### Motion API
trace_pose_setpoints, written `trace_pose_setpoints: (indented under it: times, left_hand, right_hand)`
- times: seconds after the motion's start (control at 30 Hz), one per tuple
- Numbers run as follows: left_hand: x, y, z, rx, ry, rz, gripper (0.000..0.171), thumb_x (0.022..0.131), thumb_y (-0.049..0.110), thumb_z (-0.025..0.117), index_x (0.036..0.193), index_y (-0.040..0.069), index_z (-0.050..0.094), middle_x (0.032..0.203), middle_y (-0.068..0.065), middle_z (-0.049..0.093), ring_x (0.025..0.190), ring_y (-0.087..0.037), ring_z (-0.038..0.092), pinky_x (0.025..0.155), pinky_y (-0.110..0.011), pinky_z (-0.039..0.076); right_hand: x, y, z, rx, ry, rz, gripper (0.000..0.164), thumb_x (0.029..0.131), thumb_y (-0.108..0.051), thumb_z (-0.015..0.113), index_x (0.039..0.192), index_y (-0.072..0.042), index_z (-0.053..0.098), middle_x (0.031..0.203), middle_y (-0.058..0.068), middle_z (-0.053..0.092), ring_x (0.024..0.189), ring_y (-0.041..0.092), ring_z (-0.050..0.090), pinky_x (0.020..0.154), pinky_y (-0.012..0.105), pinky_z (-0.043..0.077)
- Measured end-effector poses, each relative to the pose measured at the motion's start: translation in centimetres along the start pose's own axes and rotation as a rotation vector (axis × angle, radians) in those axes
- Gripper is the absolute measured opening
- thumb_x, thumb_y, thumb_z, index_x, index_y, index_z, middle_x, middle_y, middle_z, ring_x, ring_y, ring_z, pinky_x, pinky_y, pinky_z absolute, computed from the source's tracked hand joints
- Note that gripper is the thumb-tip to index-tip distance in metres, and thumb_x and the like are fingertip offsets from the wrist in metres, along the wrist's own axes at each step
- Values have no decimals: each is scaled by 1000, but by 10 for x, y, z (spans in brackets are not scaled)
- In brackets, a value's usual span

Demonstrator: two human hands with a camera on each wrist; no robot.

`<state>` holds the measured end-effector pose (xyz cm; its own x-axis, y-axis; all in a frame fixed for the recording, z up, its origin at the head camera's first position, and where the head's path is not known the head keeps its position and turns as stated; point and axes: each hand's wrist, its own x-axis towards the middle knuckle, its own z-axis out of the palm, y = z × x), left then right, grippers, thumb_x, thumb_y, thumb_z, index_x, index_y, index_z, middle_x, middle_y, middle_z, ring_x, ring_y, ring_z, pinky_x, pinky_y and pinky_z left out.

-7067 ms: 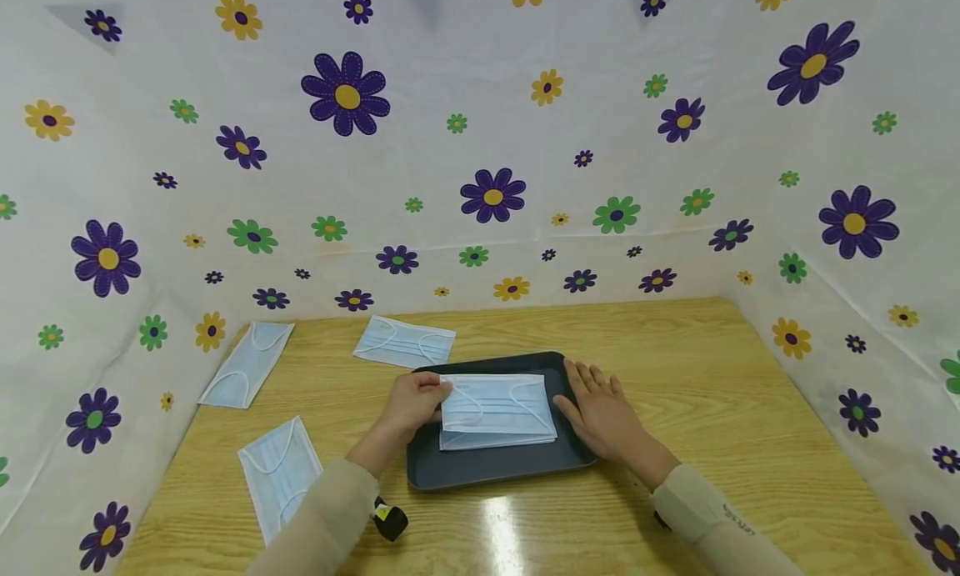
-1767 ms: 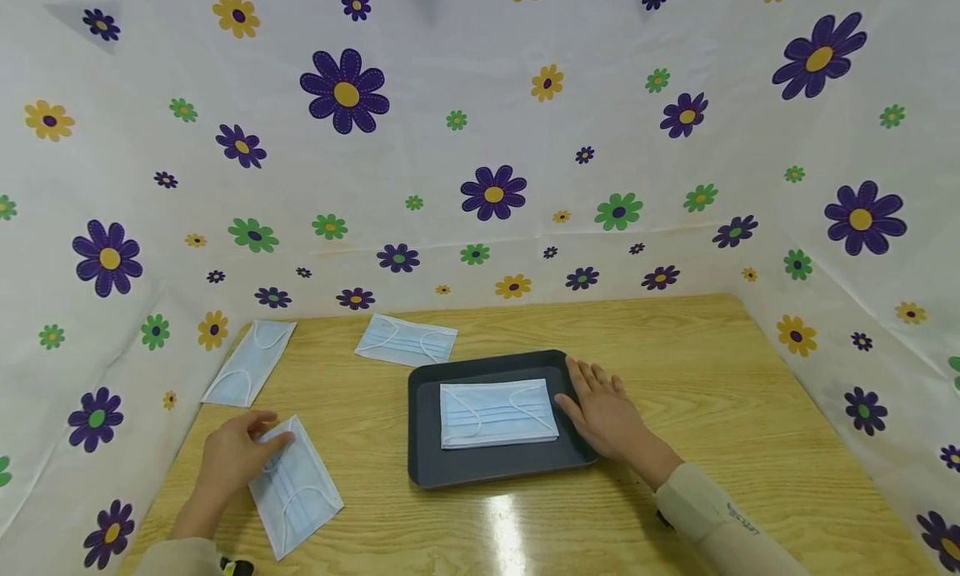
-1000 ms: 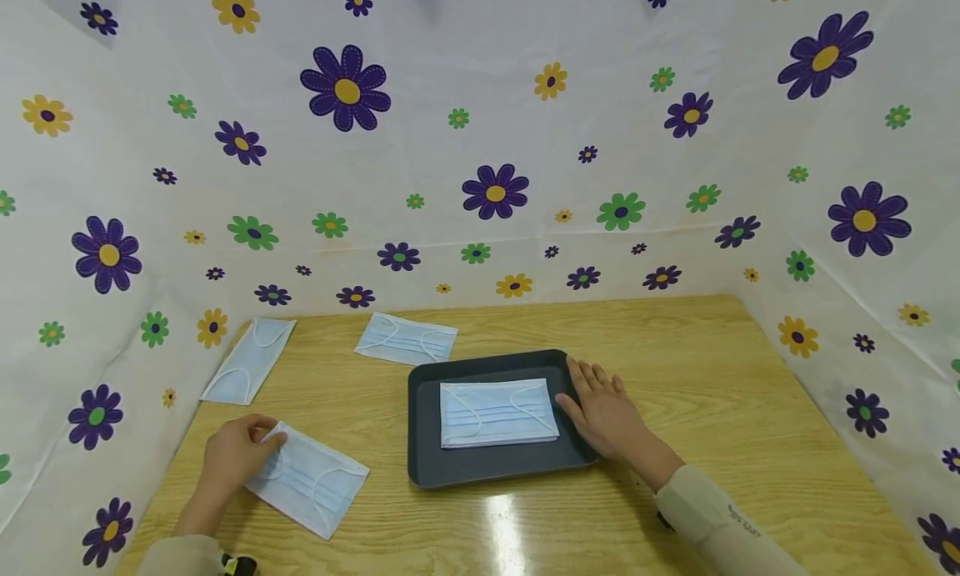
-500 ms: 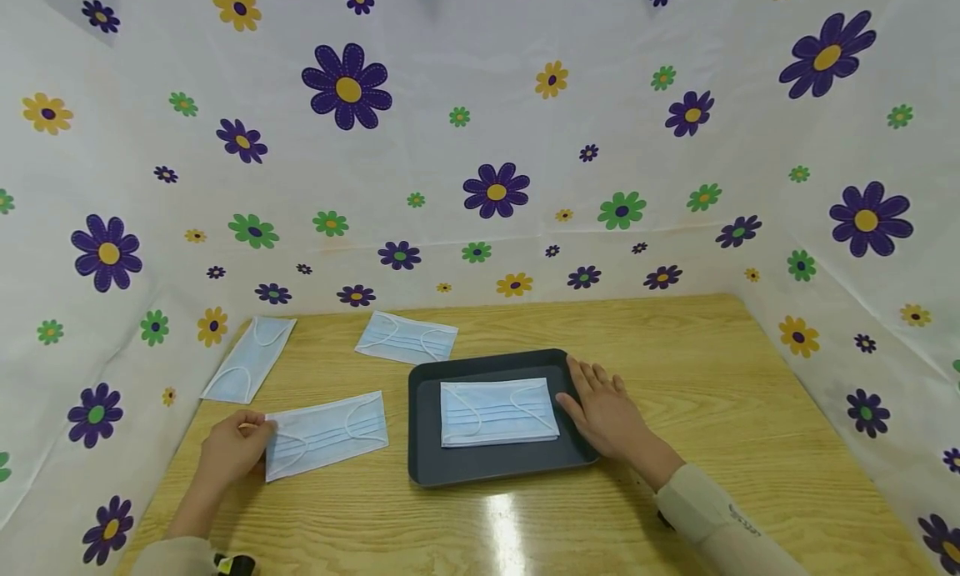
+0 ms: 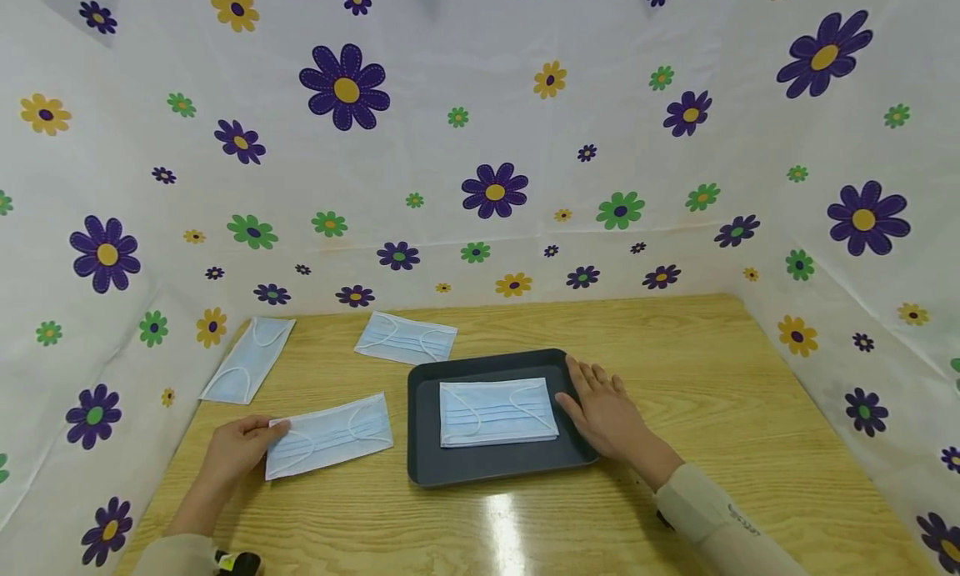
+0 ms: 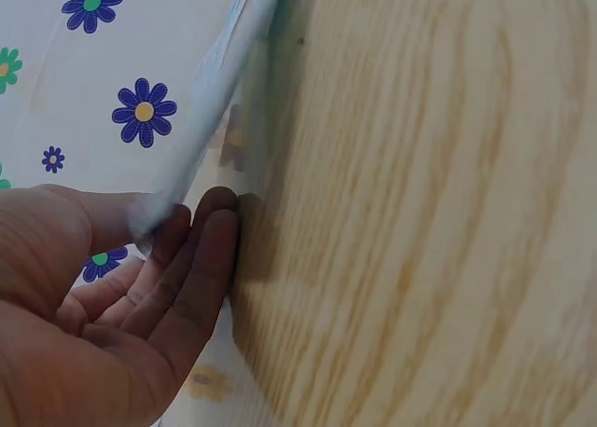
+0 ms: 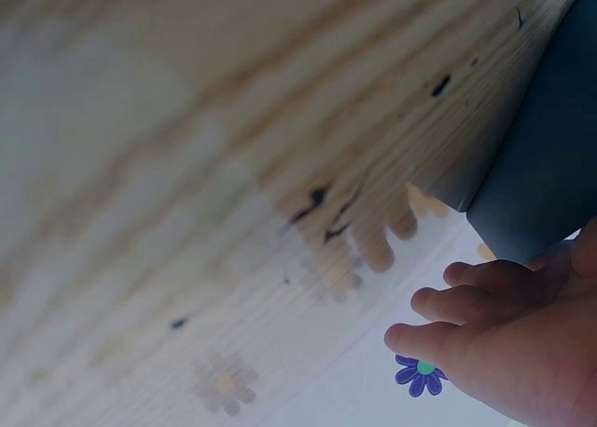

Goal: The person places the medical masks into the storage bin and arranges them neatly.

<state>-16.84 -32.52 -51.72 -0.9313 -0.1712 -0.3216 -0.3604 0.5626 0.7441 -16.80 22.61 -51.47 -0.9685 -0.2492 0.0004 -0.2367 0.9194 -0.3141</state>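
Observation:
My left hand (image 5: 238, 453) pinches the left end of a pale blue face mask (image 5: 330, 437) between thumb and fingers, left of a dark grey tray (image 5: 502, 468). In the left wrist view the same mask (image 6: 210, 101) appears nearly edge-on, lifted off the wood. A neat stack of face masks (image 5: 497, 413) lies inside the tray. My right hand (image 5: 609, 416) rests with extended fingers along the tray's right rim. From the right wrist, the fingers (image 7: 434, 301) show straight beside the tray's side (image 7: 532, 157).
One loose face mask (image 5: 249, 361) lies at the table's back left corner, another (image 5: 406, 338) just behind the tray. Flower-printed white cloth (image 5: 420, 142) walls in the wooden table (image 5: 660, 334) at the back and both sides.
My left hand has left the tray's masks, picked up the near-left mask and swung its free end round to the right, toward the tray. My right hand has stayed at the rim.

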Motion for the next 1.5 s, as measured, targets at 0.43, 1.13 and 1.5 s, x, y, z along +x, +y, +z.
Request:
trace_pose_setpoints:
  times: [0.43,1.13,1.5]
  left_hand:
    - [7,-2,1,-138,-94,-57,87,103,52,64,156,-11,37,136,-25,62,96,1,60,77,-17,54]
    - [1,2,7,-363,-89,-26,69,106,36,65,151,-13,44,107,9,64,90,3,61,79,-19,57]
    - [-4,16,6,-574,-132,42,23,107,29,65,117,8,67,108,8,62,96,2,63,83,-18,57]
  right_hand:
    - [0,1,0,16,2,-1,71,114,-44,40,167,0,20,164,33,37,152,54,34,120,75,26]
    - [1,2,2,21,-5,2,71,114,-44,39,167,0,19,164,33,37,152,54,34,120,75,27]
    - [0,1,1,22,-10,2,72,115,-45,39,167,0,19,164,33,36,153,54,34,120,75,27]
